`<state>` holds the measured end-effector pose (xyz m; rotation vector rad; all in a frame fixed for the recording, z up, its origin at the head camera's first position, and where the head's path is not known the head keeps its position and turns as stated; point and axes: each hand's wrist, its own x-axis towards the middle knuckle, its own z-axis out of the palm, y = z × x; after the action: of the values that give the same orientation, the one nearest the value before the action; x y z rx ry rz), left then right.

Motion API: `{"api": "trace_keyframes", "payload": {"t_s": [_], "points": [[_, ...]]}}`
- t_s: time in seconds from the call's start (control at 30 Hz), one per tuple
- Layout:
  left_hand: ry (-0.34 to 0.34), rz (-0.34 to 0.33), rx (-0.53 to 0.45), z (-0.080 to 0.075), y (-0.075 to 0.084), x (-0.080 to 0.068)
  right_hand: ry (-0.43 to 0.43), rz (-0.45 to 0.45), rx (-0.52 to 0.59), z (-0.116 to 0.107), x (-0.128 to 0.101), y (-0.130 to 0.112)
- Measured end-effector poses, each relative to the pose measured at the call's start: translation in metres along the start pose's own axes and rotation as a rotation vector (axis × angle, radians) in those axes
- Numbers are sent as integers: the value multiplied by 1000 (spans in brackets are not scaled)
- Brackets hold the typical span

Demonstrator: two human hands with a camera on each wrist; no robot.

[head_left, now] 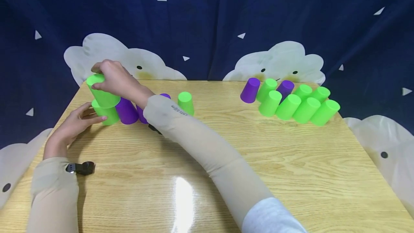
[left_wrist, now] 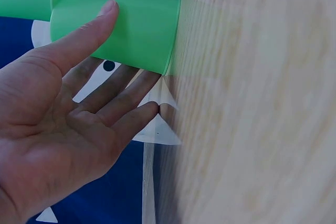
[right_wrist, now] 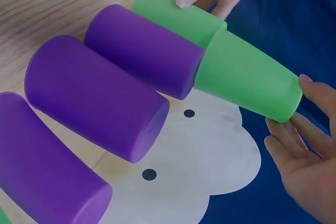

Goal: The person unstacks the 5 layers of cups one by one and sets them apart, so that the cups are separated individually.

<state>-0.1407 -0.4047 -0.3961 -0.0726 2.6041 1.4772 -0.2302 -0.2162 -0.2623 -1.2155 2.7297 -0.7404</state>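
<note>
Head view: at the left of the frame, the right hand (head_left: 114, 78) reaches across and holds a green cup (head_left: 102, 91) upside down, fingers curled round its top end. This cup sits tilted on top of another green cup (head_left: 106, 112) that stands upside down on the desk (head_left: 207, 161). The left hand (head_left: 76, 121) is open, with straight fingers and thumb touching the side of the bottom green cup. Just right of it stand purple cups (head_left: 127, 111) in a row, and one more small green cup (head_left: 185, 103) stands a little further right. In the upper right of the frame is a bunch of green and purple cups (head_left: 291, 101), well apart from the hands. A dark blue curtain (head_left: 207, 21) with white clouds hangs behind the desk.
</note>
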Motion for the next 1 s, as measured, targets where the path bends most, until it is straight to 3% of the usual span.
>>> {"api": "trace_keyframes", "payload": {"t_s": [0.43,0.73,1.0], "points": [[-12,-23,-6,0,0,1,1,-33,-31,-2,-2,-1],[-1,-12,-1,0,0,2,30,-47,75,-25,-19,9],[14,-2,-26,1,-2,1,106,-121,136,-55,-51,36]]}}
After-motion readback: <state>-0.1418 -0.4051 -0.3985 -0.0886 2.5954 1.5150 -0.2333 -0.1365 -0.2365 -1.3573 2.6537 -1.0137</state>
